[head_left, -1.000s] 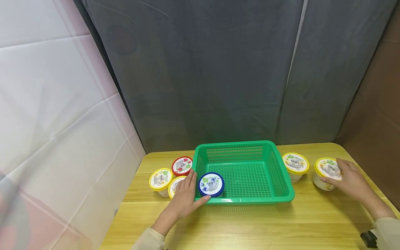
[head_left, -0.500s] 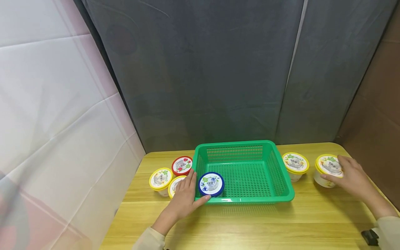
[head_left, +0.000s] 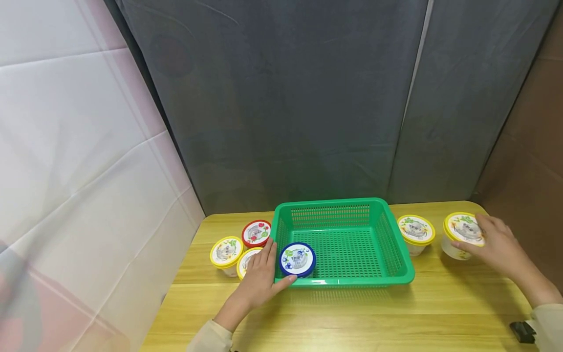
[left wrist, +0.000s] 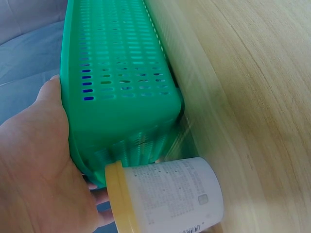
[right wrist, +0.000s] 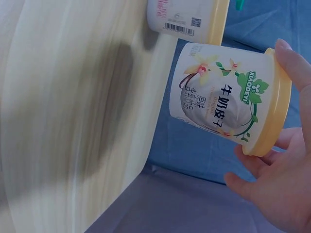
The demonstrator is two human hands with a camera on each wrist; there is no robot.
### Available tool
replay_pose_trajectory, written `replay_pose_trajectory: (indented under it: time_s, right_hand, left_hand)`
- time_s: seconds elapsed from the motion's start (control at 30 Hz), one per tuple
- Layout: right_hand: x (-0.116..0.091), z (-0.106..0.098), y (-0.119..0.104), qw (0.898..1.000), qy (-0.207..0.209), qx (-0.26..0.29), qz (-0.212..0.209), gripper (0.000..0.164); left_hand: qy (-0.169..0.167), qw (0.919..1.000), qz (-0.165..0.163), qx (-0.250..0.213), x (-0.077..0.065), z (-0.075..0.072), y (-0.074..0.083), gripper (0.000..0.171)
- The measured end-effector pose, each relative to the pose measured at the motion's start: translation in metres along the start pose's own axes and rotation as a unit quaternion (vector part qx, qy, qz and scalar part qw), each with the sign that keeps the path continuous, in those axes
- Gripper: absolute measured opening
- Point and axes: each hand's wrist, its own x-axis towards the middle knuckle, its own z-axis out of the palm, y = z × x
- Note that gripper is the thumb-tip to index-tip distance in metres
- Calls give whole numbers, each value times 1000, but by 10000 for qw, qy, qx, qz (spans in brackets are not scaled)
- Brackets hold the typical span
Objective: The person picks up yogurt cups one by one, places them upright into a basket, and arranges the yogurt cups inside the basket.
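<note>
My right hand (head_left: 501, 247) grips a white tub with a yellow lid (head_left: 464, 232) by the lid, thumb on one side and fingers on the other. In the right wrist view, this tub (right wrist: 221, 92) hangs off the wooden table, its shadow falling on the wood. My left hand (head_left: 258, 282) rests with straight fingers on the left rim of a green plastic basket (head_left: 352, 281), thumb on the front rim. Inside the basket's front left corner sits a blue-lidded tub (head_left: 297, 259). Beneath the left hand, a yellow-lidded tub (left wrist: 167, 196) stands beside the basket, partly hidden in the head view.
Left of the basket stand another yellow-lidded tub (head_left: 226, 252) and a red-lidded tub (head_left: 256, 233). One more yellow-lidded tub (head_left: 415, 230) is between the basket and the right hand. A grey curtain (head_left: 290, 107) hangs behind the wooden table (head_left: 316, 325).
The right hand and the yellow-lidded tub in it have risen slightly over the last second. The left hand, basket and other tubs have stayed in place.
</note>
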Motion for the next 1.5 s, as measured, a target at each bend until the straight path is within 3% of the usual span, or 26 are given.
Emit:
replay_pose_trajectory:
  time_s: [1.07,1.5]
  right_hand:
    - [9,-18,-36,9991,71,80,-421,107]
    - [6,-22,-61,9969,281,283,-681,108]
  left_hand:
    - [16,10000,22,-42,-1,-3,2,102]
    - [0,10000,-25,-93,-1,-2,2,102]
